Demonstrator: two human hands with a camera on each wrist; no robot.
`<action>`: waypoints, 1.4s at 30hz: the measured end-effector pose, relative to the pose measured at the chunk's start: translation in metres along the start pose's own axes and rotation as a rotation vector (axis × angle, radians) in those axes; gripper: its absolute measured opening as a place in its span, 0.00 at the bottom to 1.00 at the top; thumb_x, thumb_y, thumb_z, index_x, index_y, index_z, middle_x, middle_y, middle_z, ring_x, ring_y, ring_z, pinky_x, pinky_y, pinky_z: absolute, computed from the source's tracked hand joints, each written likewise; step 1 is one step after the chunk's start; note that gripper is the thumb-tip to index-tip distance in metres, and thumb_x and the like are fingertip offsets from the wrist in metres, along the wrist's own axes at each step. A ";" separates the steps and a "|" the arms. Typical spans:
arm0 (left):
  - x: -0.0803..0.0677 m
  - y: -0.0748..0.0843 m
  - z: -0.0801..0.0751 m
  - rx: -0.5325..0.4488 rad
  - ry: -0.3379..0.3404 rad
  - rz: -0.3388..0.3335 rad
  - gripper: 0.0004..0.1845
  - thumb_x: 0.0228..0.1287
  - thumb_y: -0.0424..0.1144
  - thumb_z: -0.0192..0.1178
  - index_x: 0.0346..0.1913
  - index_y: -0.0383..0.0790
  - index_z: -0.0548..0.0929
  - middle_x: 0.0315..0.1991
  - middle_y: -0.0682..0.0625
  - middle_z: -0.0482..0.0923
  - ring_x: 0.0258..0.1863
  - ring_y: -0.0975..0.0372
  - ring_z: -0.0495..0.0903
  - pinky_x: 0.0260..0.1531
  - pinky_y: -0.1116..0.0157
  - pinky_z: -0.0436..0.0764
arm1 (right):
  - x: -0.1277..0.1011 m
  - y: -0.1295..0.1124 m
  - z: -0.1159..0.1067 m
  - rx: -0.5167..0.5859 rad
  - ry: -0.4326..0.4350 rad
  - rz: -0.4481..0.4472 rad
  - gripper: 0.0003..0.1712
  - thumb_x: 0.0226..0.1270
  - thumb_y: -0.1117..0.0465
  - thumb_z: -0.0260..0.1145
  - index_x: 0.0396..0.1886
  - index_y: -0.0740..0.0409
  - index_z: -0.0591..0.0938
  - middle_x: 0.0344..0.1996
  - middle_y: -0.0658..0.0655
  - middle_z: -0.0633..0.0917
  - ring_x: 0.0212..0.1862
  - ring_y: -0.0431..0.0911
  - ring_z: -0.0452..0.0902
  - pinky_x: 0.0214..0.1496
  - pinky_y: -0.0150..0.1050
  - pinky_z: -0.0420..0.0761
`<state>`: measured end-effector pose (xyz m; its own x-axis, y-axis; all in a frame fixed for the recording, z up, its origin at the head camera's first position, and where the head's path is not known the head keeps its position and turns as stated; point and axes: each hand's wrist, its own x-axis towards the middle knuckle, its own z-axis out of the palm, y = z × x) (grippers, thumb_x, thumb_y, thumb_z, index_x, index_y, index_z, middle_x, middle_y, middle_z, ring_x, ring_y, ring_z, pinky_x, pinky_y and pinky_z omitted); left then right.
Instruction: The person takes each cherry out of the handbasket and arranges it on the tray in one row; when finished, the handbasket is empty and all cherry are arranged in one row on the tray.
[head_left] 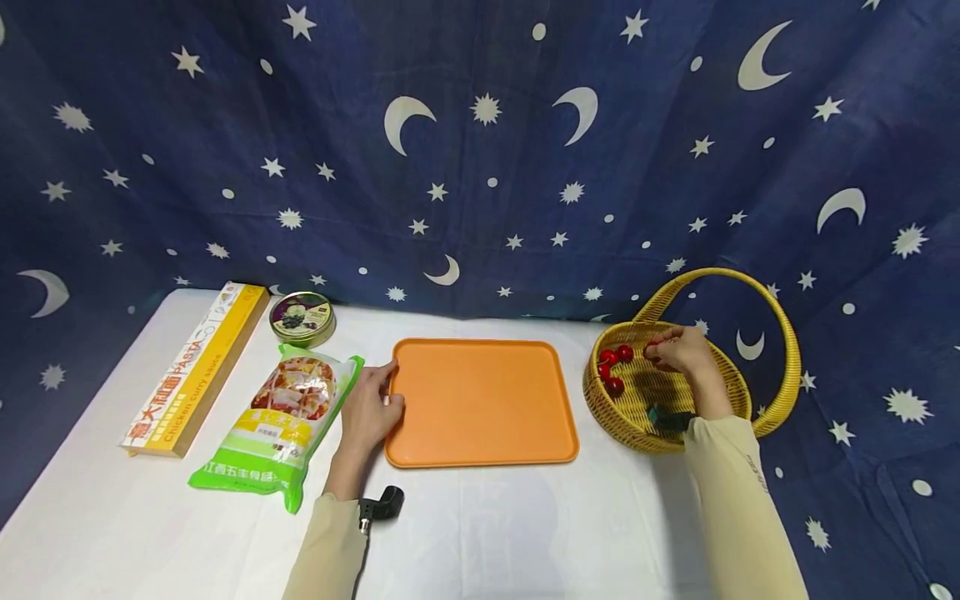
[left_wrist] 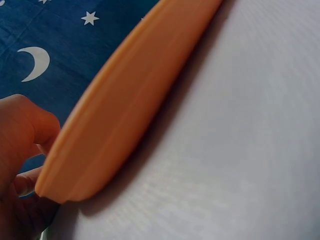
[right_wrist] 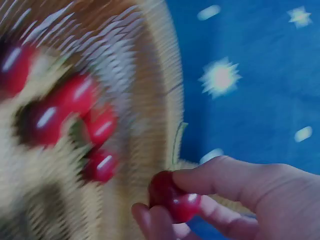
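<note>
The right hand [head_left: 678,350] is reaching into the woven basket [head_left: 637,417] at the right of the desk [head_left: 525,533], and its grip is pinching one red cherry [right_wrist: 174,197] between thumb and fingers just over the basket's rim, while more cherries [head_left: 613,367] are lying loose inside. The left hand [head_left: 369,408] is resting with relaxed fingers against the left edge of the orange tray [head_left: 480,400], its grip holding nothing. This looks like the picking-up step; the next move probably calls for lifting the cherry clear of the rim and carrying it left toward the tray without squeezing it.
</note>
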<state>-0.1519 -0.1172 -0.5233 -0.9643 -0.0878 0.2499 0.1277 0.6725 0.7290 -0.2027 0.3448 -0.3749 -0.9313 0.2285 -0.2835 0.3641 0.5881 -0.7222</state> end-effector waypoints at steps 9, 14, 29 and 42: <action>0.000 -0.004 0.001 0.008 0.015 -0.006 0.30 0.48 0.32 0.61 0.60 0.37 0.81 0.38 0.44 0.74 0.30 0.55 0.73 0.28 0.57 0.69 | -0.018 -0.061 0.070 0.207 -0.127 -0.159 0.23 0.66 0.66 0.65 0.58 0.73 0.74 0.32 0.55 0.86 0.27 0.39 0.83 0.35 0.36 0.84; 0.001 -0.002 0.003 -0.002 0.015 -0.001 0.30 0.47 0.33 0.61 0.60 0.37 0.81 0.37 0.45 0.74 0.29 0.56 0.72 0.27 0.58 0.69 | -0.022 -0.081 0.142 0.294 -0.187 -0.195 0.23 0.57 0.75 0.68 0.54 0.76 0.77 0.37 0.65 0.84 0.30 0.44 0.83 0.38 0.42 0.84; 0.002 -0.003 0.002 0.006 0.020 -0.014 0.30 0.48 0.33 0.62 0.60 0.37 0.81 0.37 0.45 0.74 0.29 0.56 0.72 0.27 0.59 0.68 | -0.032 -0.105 0.287 0.321 -0.297 -0.193 0.18 0.57 0.71 0.71 0.46 0.69 0.78 0.32 0.64 0.86 0.27 0.53 0.85 0.26 0.40 0.83; 0.003 -0.001 0.001 0.011 0.000 -0.039 0.29 0.50 0.33 0.62 0.61 0.38 0.81 0.40 0.44 0.74 0.29 0.56 0.72 0.28 0.60 0.67 | -0.035 -0.106 0.309 0.164 -0.167 -0.264 0.17 0.53 0.64 0.76 0.41 0.66 0.83 0.30 0.60 0.83 0.22 0.43 0.77 0.25 0.33 0.78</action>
<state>-0.1549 -0.1171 -0.5244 -0.9684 -0.1143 0.2219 0.0877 0.6765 0.7312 -0.2082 0.0345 -0.4838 -0.9852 -0.0529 -0.1633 0.1191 0.4745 -0.8722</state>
